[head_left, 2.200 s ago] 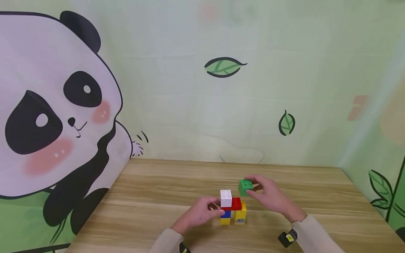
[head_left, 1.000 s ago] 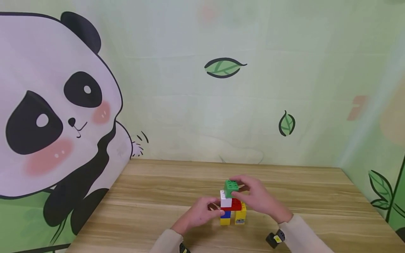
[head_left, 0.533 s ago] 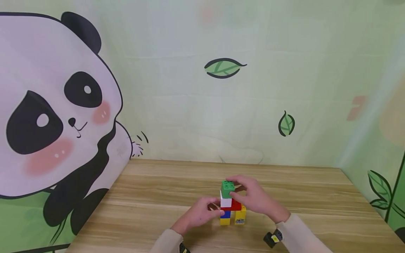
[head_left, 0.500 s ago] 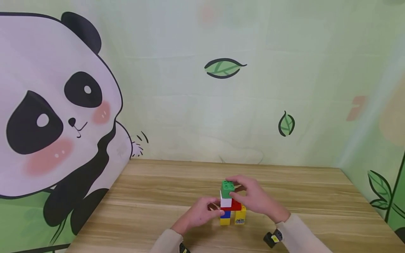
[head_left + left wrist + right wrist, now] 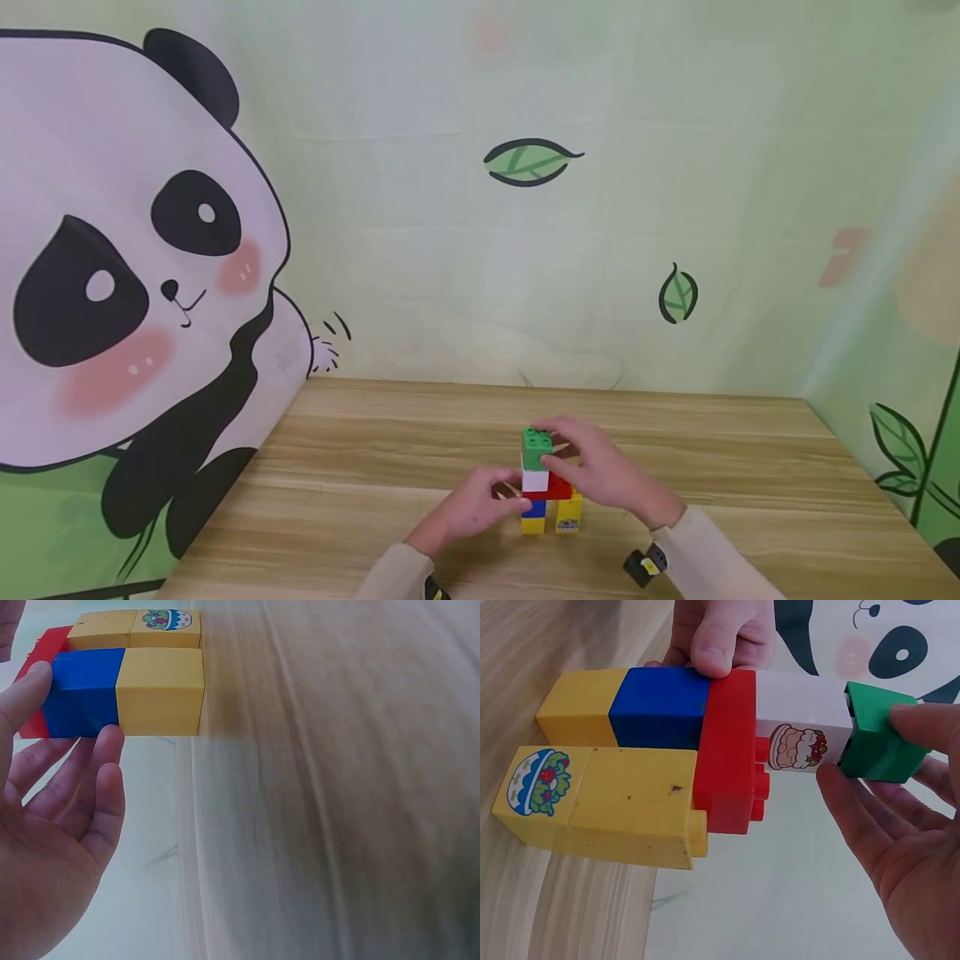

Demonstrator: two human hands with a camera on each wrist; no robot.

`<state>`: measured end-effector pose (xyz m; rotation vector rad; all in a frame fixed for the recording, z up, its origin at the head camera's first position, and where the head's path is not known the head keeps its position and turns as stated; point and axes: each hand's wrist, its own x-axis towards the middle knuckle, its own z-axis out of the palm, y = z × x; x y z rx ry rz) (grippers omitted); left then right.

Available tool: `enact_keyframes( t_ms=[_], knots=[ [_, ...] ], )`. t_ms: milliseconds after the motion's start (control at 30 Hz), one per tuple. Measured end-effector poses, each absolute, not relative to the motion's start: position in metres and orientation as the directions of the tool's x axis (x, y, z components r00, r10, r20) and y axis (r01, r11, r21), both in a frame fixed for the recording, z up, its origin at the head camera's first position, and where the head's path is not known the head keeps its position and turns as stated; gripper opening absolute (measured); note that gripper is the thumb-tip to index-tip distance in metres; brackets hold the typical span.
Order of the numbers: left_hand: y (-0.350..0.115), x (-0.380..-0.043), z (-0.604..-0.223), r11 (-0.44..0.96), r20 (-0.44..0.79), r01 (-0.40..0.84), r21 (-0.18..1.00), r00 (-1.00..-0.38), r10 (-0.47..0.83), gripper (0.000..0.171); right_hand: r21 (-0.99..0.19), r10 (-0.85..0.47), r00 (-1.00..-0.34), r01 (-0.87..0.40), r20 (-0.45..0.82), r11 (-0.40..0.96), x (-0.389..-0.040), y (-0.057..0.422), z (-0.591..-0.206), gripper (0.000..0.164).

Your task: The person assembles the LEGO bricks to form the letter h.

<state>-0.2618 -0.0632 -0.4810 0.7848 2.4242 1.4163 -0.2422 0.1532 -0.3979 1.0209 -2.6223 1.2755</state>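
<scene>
A small structure of toy building bricks stands on the table. Its left column has a yellow brick (image 5: 161, 691) at the bottom, then a blue brick (image 5: 86, 690). A red brick (image 5: 729, 754) bridges across to a second column of yellow bricks (image 5: 568, 512). Above the red one sits a white brick (image 5: 801, 720) with a cake picture. My left hand (image 5: 474, 502) grips the blue brick, thumb at its edge with the red. My right hand (image 5: 603, 471) pinches a green brick (image 5: 885, 735) over the white brick; it looks slightly tilted, with a narrow dark gap between them.
The wood-grain table (image 5: 390, 433) extends around the structure. Behind it hangs a pale green backdrop with a printed panda (image 5: 112, 250) and leaves. Black devices, one of them a wrist camera (image 5: 645, 567), are strapped at the sleeves.
My right hand has carried the green brick left and brought it over the white brick, with a last small shift left. My left hand has kept its place.
</scene>
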Motion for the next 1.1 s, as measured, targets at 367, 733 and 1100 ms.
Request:
enact_keyframes(
  t_ms=[367, 733, 1100],
  knots=[
    [-0.0626, -0.2612, -0.4805, 0.376, 0.07, 0.324, 0.868, -0.83, 0.553, 0.026, -0.654, -0.568, -0.759, -0.609, 0.317, 0.449, -0.2428, 0.1546, -0.3991, 0.048],
    [-0.0617, -0.2609, -0.4807, 0.381, 0.07, 0.326, 0.865, -0.832, 0.551, 0.027, -0.608, -0.581, -0.743, -0.639, 0.331, 0.471, -0.2412, 0.1545, -0.3982, 0.05],
    [-0.0622, -0.2603, -0.4806, 0.379, 0.084, 0.34, 0.861, -0.829, 0.553, 0.027, -0.569, -0.562, -0.757, -0.636, 0.332, 0.521, -0.2403, 0.1517, -0.3972, 0.049]
  ],
)
